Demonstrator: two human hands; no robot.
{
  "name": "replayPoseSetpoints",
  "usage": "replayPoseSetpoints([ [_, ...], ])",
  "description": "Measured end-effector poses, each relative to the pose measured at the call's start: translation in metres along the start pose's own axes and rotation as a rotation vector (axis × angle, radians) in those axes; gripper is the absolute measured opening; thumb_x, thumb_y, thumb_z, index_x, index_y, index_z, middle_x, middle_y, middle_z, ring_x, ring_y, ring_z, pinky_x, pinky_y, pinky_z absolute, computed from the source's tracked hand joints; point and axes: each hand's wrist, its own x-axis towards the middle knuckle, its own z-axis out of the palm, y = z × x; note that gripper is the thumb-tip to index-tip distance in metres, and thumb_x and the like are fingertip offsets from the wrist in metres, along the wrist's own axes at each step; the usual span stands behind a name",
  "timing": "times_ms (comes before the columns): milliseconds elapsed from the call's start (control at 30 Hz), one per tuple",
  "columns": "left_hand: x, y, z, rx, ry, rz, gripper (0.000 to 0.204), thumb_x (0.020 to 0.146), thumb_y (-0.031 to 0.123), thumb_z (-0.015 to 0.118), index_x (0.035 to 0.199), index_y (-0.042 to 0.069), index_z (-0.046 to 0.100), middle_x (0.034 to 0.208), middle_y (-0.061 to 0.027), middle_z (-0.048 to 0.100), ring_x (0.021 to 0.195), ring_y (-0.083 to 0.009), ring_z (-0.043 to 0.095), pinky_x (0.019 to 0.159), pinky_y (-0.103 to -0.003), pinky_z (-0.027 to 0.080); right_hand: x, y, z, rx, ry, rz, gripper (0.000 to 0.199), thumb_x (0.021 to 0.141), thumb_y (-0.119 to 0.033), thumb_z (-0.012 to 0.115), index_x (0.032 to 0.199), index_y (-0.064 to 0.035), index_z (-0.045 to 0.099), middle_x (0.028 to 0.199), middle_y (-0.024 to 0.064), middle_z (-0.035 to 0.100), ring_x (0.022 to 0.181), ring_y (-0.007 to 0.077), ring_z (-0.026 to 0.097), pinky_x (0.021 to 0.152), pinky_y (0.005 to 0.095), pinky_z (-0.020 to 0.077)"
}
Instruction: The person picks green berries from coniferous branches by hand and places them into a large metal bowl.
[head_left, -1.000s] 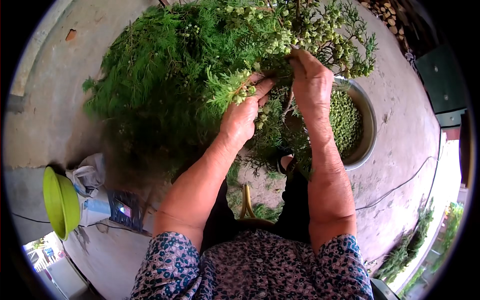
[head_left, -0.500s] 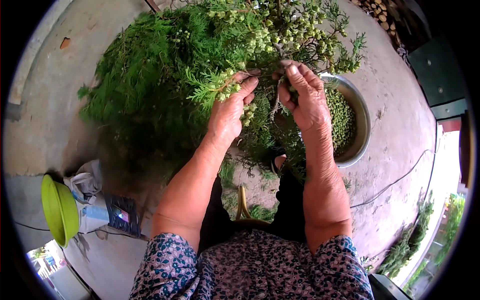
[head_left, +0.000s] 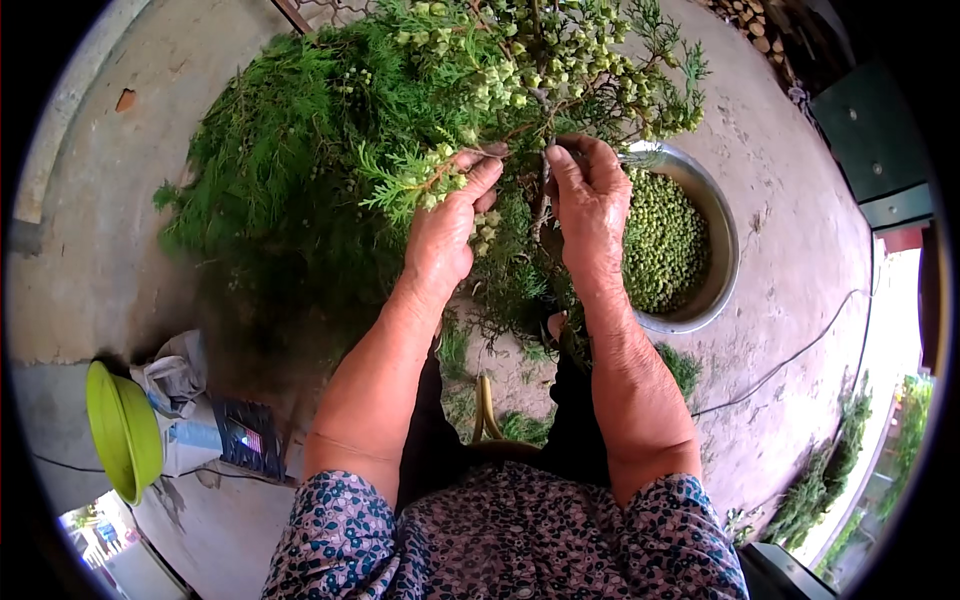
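Lying pale and cracked in daylight, a concrete floor (head_left: 790,200), carrying a thin cable (head_left: 800,350), a lime-green basin (head_left: 122,430) and a dark green cabinet (head_left: 875,140) at its edges.

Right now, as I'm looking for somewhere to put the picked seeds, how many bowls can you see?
2: a metal bowl of green seeds beside the right hand, and a lime-green bowl at lower left. Branches may hide others.

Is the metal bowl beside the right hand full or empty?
Nearly full: small green berries fill the metal bowl almost to its rim.
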Motion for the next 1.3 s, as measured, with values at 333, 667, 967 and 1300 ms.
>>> replayPoseSetpoints([
  [333,-0.001,0.001,-0.001,-0.016,0.008,0.013,0.018,0.079,0.017,0.063,0.094,0.007,0.063,0.077,0.005,0.051,0.065,-0.0067,0.037,0.059,-0.02,0.032,0.002,0.001,0.005,-0.415,0.011,-0.192,0.014,0.075,-0.01,0.064,0.08,0.0024,0.06,0.061,0.0106,0.06,0.05,0.013,0.051,0.049,0.0278,0.0419],
  [667,0.002,-0.002,-0.004,-0.058,-0.063,0.007,0.019,0.08,0.017,0.062,0.095,0.005,0.061,0.072,0.0058,0.045,0.061,-0.0066,0.033,0.056,-0.019,0.027,-0.009,0.0,0.0,0.293,-0.117,0.544,0.009,0.078,-0.005,0.055,0.086,-0.0021,0.053,0.059,0.0013,0.05,0.041,0.0096,0.042,0.035,0.023,0.0286],
  [967,-0.001,-0.001,-0.005,-0.035,-0.061,-0.005,0.018,0.08,0.019,0.063,0.094,0.008,0.063,0.075,0.0059,0.05,0.064,-0.0061,0.037,0.058,-0.019,0.03,-0.004,0.003,0.001,0.371,-0.05,0.343,0.009,0.076,0.001,0.053,0.084,-0.001,0.05,0.061,0.0021,0.049,0.039,0.0101,0.039,0.035,0.023,0.0261],
  [1300,-0.003,-0.007,-0.001,-0.037,-0.088,-0.007,0.024,0.079,0.023,0.064,0.097,0.008,0.061,0.07,0.0065,0.045,0.061,-0.0068,0.036,0.057,-0.02,0.03,-0.005,0.002,0.006,0.373,-0.035,0.292,0.016,0.076,-0.007,0.065,0.087,0.0016,0.057,0.068,0.0039,0.056,0.049,0.0086,0.044,0.041,0.0229,0.0333],
])
